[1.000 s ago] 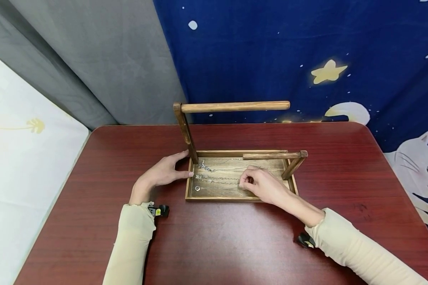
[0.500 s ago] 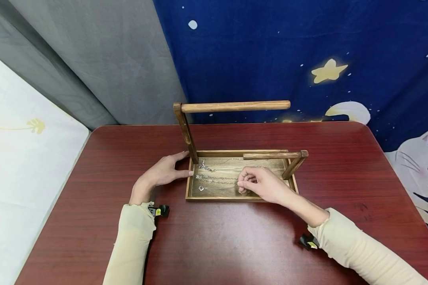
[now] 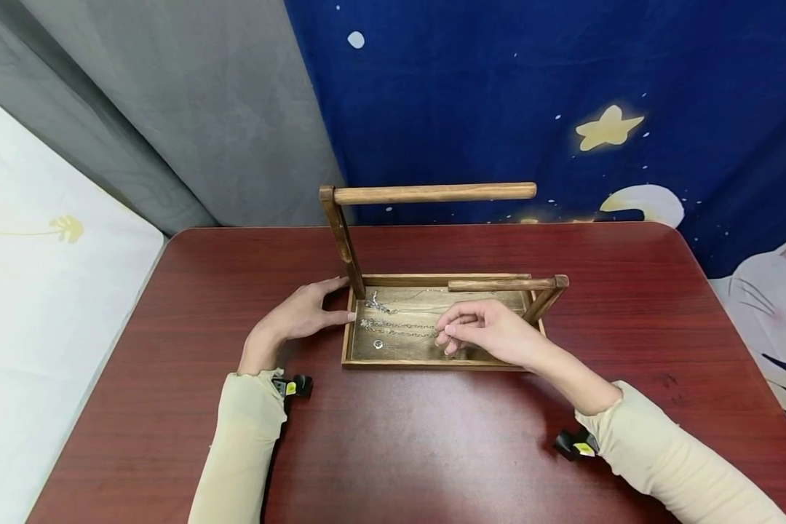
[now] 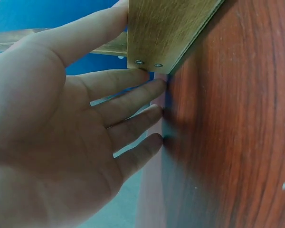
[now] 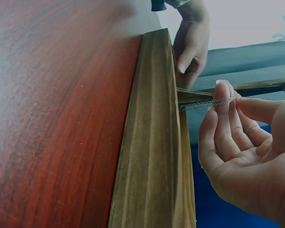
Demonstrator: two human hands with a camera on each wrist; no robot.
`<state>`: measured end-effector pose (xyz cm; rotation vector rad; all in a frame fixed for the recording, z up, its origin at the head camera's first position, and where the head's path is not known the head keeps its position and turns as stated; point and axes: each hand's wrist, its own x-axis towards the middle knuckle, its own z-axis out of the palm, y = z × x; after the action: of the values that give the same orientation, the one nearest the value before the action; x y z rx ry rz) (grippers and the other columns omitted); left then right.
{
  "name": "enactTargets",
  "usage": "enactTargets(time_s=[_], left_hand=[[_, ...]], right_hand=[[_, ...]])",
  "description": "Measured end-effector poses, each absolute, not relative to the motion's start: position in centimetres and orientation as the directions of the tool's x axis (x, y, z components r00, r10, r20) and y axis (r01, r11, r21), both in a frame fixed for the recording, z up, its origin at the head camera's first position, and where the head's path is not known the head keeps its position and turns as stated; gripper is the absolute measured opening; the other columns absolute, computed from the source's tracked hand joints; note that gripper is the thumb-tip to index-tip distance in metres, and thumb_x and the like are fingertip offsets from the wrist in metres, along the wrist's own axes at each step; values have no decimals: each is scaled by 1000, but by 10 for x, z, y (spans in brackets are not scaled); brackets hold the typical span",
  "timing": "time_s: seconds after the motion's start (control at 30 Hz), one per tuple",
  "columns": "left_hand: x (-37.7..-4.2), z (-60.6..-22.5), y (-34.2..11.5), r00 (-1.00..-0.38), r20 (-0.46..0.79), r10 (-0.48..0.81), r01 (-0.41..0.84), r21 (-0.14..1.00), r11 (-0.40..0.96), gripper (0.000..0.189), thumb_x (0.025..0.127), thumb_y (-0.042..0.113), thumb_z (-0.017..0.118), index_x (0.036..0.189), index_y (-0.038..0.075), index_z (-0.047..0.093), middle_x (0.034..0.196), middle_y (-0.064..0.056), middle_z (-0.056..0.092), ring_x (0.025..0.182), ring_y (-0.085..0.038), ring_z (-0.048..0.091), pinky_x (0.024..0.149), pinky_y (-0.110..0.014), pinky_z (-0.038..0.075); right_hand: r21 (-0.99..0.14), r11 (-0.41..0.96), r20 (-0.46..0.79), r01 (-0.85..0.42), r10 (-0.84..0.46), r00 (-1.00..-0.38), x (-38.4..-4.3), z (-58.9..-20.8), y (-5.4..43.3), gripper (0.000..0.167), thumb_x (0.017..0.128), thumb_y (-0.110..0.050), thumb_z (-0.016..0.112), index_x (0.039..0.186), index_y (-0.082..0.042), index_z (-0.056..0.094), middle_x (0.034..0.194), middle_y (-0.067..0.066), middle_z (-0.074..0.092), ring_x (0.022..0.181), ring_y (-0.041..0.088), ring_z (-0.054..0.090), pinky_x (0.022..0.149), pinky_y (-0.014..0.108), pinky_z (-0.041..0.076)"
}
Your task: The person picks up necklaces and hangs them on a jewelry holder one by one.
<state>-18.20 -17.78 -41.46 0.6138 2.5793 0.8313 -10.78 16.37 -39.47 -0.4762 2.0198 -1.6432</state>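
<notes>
A shallow wooden tray [image 3: 419, 362] with several silver chain necklaces stands on the table. My right hand [image 3: 485, 331] is over the tray's right half and pinches a thin silver chain necklace [image 5: 223, 101] between thumb and index finger; its other fingers are loosely bent. Strands of chain run left from these fingertips, low over the tray. A small round pendant [image 3: 378, 344] lies near the tray's front left. At the left end wall, my left hand [image 3: 304, 313] touches the tray with thumb and fingertips, fingers nearly straight in the left wrist view.
Wooden posts rise at the tray's ends: a tall left post [image 3: 342, 244] bears a long horizontal bar [image 3: 432, 193], and a short right post [image 3: 542, 300] bears a lower bar [image 3: 498, 285]. A chain with a silver cluster [image 3: 376, 303] lies behind. Curtains hang beyond the reddish table [image 3: 399, 451].
The round pendant has slid a little to the right along the tray floor. My right hand's fingers have loosened from a tighter curl, and its wrist has drawn slightly right. The left hand stays put.
</notes>
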Motion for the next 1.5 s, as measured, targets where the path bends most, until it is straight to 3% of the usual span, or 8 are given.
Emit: enactTargets(time_s=[0.13,0.47,0.73,1.0,1.13,1.27,1.5], left_hand=[[-182,-415,-178,-843,-195,502,296,612,733,76,91,37,74,152,6,40,152,-15,42,142,-31,35,114,-49,33],[-184,-414,-179,-848,-167,504,295,641,709,72,89,30,76,150,7,44,149,-13,47,141,-29,38,113,-48,34],[-184,-413,-179,-845,-176,505,289,644,708,73,90,29,76,150,6,43,150,-13,46,141,-30,38,113,-49,34],[-184,-414,-181,-843,-176,509,295,640,710,73,90,32,75,150,7,42,150,-13,46,141,-30,37,113,-49,33],[-184,-416,-182,-844,-178,505,291,640,712,74,90,32,75,151,7,42,151,-12,45,141,-29,37,113,-49,33],[-184,-416,-182,-844,-178,506,290,642,710,74,90,32,75,151,7,42,151,-12,45,142,-29,36,113,-49,33],[-184,-414,-181,-840,-174,514,301,638,708,74,90,34,75,151,7,42,151,-13,45,141,-31,37,113,-50,33]], right_hand=[[-979,201,-141,31,-561,-815,-106,-390,165,24,100,-6,57,117,10,64,106,26,70,88,26,72,87,39,57],[-986,153,-146,71,-567,-811,-104,-384,165,24,97,-2,61,118,10,63,109,31,67,96,43,69,86,46,56],[-992,115,-114,59,-558,-822,-101,-377,164,21,99,1,57,115,15,61,104,29,69,92,34,72,84,49,56],[-991,130,-91,24,-541,-836,-97,-370,166,19,99,-2,58,111,10,66,100,26,71,88,29,73,83,51,55],[-988,154,-91,11,-524,-847,-94,-365,168,16,98,-4,61,109,5,69,98,19,73,87,33,73,83,43,58],[-984,176,-88,-3,-511,-855,-92,-360,171,14,98,-5,62,108,1,70,98,22,73,86,33,73,80,31,58],[-990,136,-51,-23,-513,-857,-89,-355,177,16,99,-1,59,110,6,68,98,20,73,86,29,73,79,37,59]])
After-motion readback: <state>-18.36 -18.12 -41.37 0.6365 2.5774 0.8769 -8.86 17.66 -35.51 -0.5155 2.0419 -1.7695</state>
